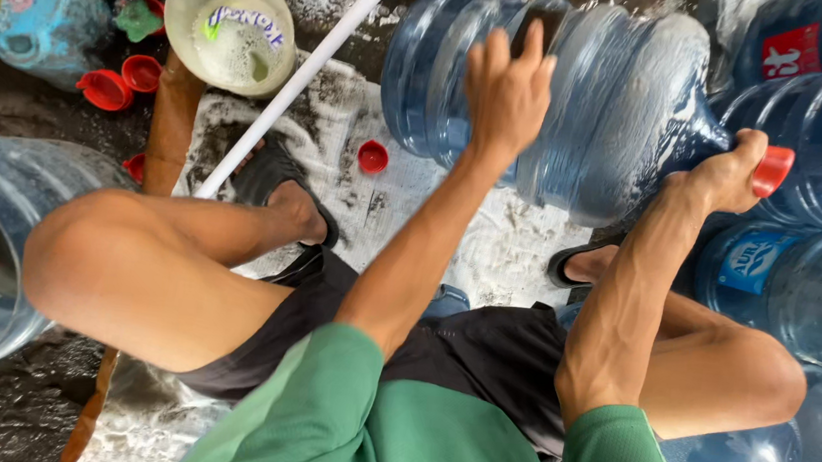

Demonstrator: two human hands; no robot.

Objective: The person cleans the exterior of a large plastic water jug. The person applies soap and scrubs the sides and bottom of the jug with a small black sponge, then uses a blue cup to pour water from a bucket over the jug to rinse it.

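With the big blue water jug (594, 108) lying soapy on its side across the wet floor (3, 403), the left hand (507, 90) presses flat on its slippery, stiff barrel while the right hand (728, 176) clamps the red-capped neck, the surest hold.

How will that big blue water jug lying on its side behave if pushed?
The jug would likely roll, since it lies on its round side. Suds streak its wall, so it is probably slippery. The left hand and right hand steady it, which suggests it is manageable.
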